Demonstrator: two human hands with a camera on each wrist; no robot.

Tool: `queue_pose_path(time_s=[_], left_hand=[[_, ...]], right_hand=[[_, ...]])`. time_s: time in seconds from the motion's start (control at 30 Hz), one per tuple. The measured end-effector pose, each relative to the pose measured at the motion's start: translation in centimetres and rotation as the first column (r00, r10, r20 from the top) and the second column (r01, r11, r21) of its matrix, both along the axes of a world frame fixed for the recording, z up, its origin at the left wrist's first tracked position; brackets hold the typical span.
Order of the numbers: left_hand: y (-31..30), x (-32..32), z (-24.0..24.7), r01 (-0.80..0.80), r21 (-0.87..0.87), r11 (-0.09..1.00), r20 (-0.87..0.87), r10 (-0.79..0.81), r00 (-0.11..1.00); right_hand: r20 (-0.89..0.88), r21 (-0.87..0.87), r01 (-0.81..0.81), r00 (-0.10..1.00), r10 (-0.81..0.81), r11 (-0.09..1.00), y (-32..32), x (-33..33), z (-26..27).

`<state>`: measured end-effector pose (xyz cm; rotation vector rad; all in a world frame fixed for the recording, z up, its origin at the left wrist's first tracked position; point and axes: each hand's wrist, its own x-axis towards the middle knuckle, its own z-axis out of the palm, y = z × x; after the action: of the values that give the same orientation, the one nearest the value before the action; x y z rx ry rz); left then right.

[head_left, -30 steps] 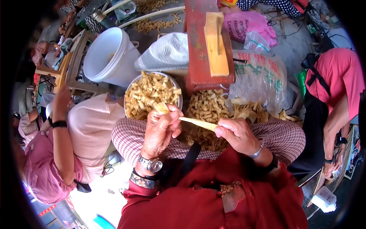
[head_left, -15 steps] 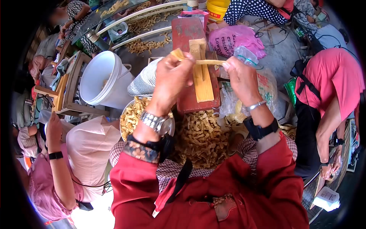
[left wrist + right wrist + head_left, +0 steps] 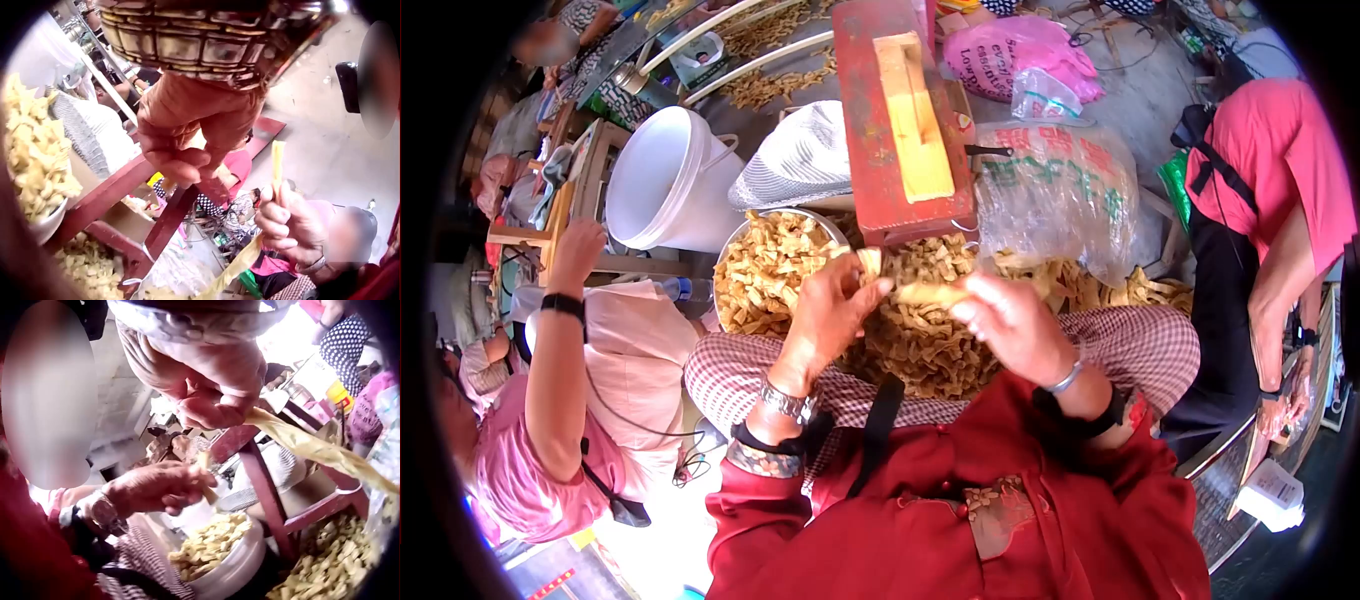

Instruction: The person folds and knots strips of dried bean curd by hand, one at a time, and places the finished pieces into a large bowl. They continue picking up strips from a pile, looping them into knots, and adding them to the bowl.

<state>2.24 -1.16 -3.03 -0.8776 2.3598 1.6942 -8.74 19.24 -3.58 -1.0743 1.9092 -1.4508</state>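
Note:
My left hand (image 3: 830, 315) pinches a short, folded pale-yellow piece (image 3: 870, 262) between thumb and fingers, above the heap of cut pieces. Facing it, my right hand (image 3: 1015, 320) grips a dry, leaf-like yellow strip (image 3: 930, 294), blurred in the head view. In the right wrist view a long, crinkled length of that strip (image 3: 325, 450) trails from the fist. One end of the strip (image 3: 279, 165) sticks up above the right fingers in the left wrist view. Just beyond both hands stands a red wooden bench (image 3: 900, 215) bearing a slotted wooden block (image 3: 915, 130).
A basin of yellow pieces (image 3: 765, 270) sits at the left knee, beside a white bucket (image 3: 655, 180) and a mesh-patterned sack (image 3: 795, 160). A heap of similar pieces (image 3: 930, 350) lies between the legs. Right of the bench is a clear plastic bag (image 3: 1055, 190). People sit on both sides.
Both hands were raised over the wooden block with the strip stretched between them; they have come down toward the lap. The left hand now holds a short piece apart from the right hand's strip.

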Motion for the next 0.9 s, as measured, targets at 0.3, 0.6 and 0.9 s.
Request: queue_pose_path(time_s=[0.3,0.6,0.9], left_hand=[[7.2,2.6,-5.5,0.049,0.763,0.644,0.055,-0.142,0.988],[9.0,1.5,-3.4,-0.002,0.888,0.459,0.075,-0.141,0.987],[11.1,6.7,2.4,0.311,0.146,0.939,-0.369,-0.24,0.898]], right_hand=[[-0.18,-0.091,-0.336,0.931,0.316,0.937,0.5,9.1,-1.0],[0.007,-0.197,-0.519,0.848,0.53,0.832,1.6,11.7,2.1],[-0.026,-0.466,0.071,0.995,-0.093,0.882,3.1,10.7,3.2]])
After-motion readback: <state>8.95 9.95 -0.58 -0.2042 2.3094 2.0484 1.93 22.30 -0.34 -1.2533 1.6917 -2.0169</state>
